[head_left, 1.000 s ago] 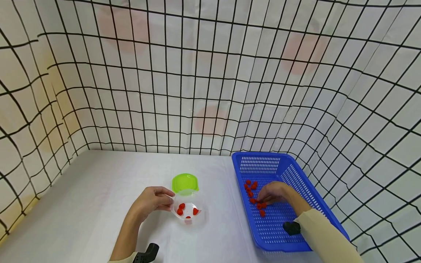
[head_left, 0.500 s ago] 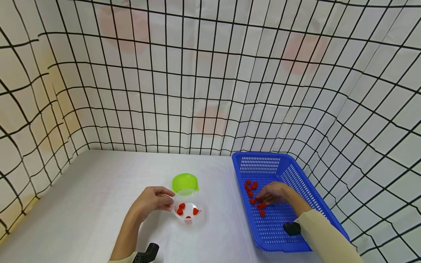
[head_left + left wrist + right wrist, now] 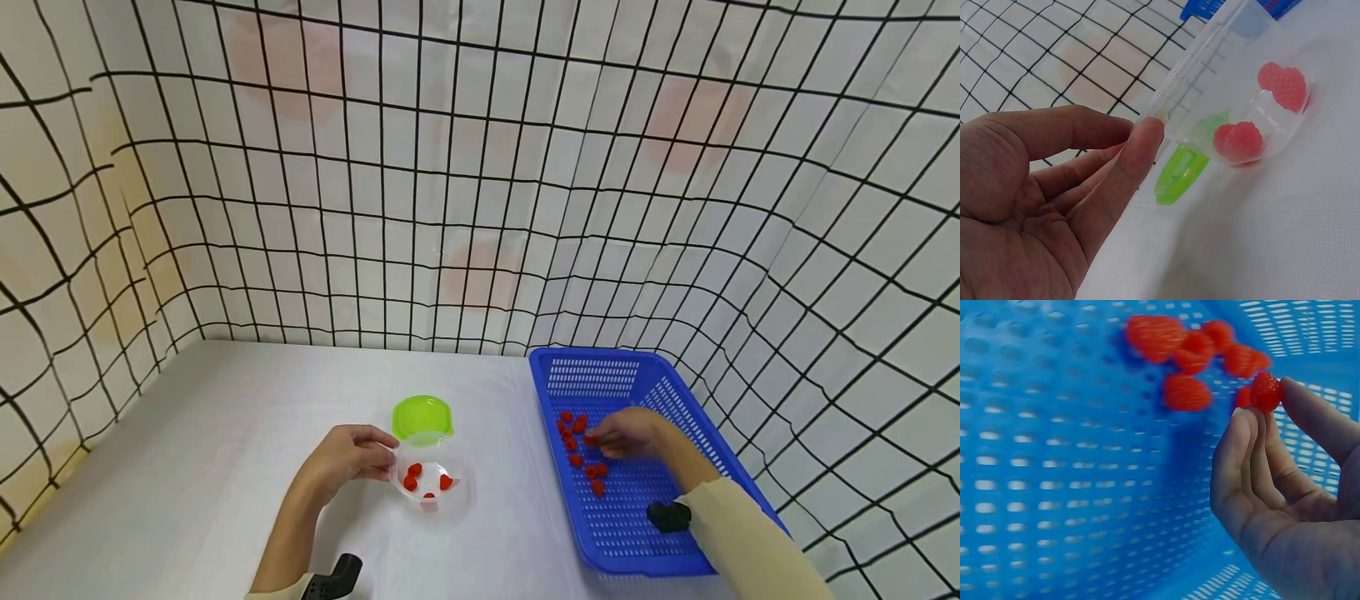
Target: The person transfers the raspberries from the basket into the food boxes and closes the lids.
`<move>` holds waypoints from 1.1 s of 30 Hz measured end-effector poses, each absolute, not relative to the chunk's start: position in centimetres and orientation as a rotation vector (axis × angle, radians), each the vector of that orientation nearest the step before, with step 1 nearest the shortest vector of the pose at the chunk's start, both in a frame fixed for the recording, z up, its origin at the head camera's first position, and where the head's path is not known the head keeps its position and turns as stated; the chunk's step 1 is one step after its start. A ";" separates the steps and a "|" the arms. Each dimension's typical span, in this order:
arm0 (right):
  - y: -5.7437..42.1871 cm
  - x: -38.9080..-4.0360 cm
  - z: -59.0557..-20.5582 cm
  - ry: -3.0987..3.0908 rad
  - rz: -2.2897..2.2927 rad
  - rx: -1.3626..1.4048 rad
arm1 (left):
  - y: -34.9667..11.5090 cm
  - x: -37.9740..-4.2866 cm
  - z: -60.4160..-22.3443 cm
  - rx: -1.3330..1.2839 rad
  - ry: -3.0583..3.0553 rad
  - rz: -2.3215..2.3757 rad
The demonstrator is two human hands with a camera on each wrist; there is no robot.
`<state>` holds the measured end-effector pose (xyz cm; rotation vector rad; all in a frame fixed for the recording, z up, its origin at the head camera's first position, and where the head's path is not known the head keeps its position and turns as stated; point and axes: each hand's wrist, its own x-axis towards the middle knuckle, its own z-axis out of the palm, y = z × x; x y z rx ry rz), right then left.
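My left hand pinches the rim of a clear plastic bowl between thumb and fingers. Several red raspberries lie in the bottom of that bowl, which stands on the white cloth. Inside the blue basket, my right hand holds one raspberry between its thumb and fingertips, raised over the basket floor. More loose raspberries are scattered on the basket's floor, mostly along its left side.
Behind the bowl lies a bright green lid. The blue perforated basket stands on the right of the white-covered table. A black grid net hangs before white sheeting at the back and sides.
My right hand has lifted slightly and moved a little away from me, with a raspberry in its fingertips. The left hand and the bowl have stayed put.
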<state>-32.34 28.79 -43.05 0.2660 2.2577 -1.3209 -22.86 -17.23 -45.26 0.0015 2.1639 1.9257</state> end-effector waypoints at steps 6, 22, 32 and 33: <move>28.3 -32.9 -40.4 2.242 -1.392 0.195 | -17.3 -22.8 -45.3 -0.004 2.164 1.923; 23.6 -34.0 -34.0 2.272 -1.372 0.019 | -17.3 -22.8 -45.1 0.014 2.175 1.910; 16.9 -34.1 -33.1 2.210 -1.336 -0.090 | -17.4 -22.9 -45.2 0.008 2.172 1.920; 16.2 -34.1 -33.3 2.200 -1.332 -0.090 | -17.3 -22.9 -45.1 0.007 2.172 1.920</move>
